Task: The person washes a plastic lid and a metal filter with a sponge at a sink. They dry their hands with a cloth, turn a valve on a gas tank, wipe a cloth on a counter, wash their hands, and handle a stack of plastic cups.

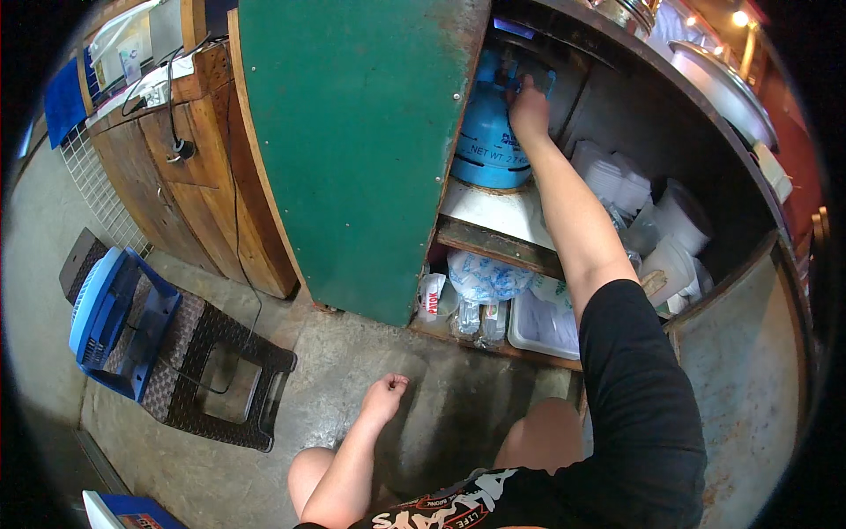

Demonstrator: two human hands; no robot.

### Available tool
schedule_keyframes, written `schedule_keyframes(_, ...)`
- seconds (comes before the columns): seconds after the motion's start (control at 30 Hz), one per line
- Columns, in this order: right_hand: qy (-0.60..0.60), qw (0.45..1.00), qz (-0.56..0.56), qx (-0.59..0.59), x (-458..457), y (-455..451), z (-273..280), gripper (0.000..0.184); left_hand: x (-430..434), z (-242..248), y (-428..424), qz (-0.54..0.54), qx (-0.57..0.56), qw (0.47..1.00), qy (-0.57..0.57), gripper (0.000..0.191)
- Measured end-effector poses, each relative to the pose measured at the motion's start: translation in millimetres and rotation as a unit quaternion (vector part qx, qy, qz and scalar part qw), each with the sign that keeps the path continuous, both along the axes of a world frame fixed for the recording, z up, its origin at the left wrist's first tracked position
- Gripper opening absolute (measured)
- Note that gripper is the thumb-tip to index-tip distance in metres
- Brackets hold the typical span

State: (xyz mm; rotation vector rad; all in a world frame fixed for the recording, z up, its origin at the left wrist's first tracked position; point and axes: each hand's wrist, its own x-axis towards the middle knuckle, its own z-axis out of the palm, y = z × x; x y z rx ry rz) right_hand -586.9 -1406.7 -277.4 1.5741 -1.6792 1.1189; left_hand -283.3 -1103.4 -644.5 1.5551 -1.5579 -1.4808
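A blue gas cylinder (488, 142) stands upright on a white shelf (499, 205) inside the cabinet. My right hand (529, 112) reaches in at the cylinder's upper right, beside its collar and valve; its fingers are partly hidden, and whether they grip anything cannot be told. My left hand (386, 397) hangs over the concrete floor, its fingers curled together, with nothing visible in it. Stacked white foam containers (605, 172) and clear plastic tubs (671, 264) lie right of my forearm. On the lower shelf are a plastic bag with blue print (489, 274) and a clear bin (545, 324).
A green panel (357, 152) borders the cabinet's left side. At left, a blue fan (122, 324) sits on a brown woven-pattern plastic stool (218, 370), its cord trailing. Behind stands a wooden cabinet (192, 178). A metal pot (724, 89) rests up on the counter at right.
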Motion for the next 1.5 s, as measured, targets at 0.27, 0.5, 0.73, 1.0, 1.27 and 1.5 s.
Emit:
schedule_keyframes(0.27, 0.008, 1.0, 0.009, -0.019, -1.8, -2.1, -2.9, 0.035, -0.1, 5.5, -0.4, -0.006, 0.0, 1.0, -0.019, 0.026)
schedule_keyframes(0.5, -0.008, 0.999, 0.016, -0.029, -2.6, -4.3, -2.8, 0.034, 0.2, 4.8, 0.4, 0.0, -0.002, 1.0, -0.01, 0.026)
schedule_keyframes(0.73, -0.007, 1.0, 0.004, -0.018, 0.2, -2.6, -1.0, 0.036, 1.7, -11.0, -0.5, -0.001, -0.02, 1.0, 0.013, 0.023)
schedule_keyframes(1.0, -0.01, 1.0, 0.0, -0.007, 0.5, -2.3, -1.5, 0.036, 2.2, -8.4, 0.0, 0.007, -0.006, 1.0, 0.015, 0.024)
schedule_keyframes(1.27, -0.002, 1.0, -0.002, -0.029, -0.7, -3.2, -3.7, 0.042, 1.8, -3.9, 1.3, 0.003, -0.006, 1.0, 0.01, 0.024)
schedule_keyframes(1.5, -0.032, 0.998, 0.031, -0.044, -11.4, 1.9, 0.4, 0.04, -10.0, -10.5, -4.7, -0.006, -0.004, 1.0, 0.013, 0.024)
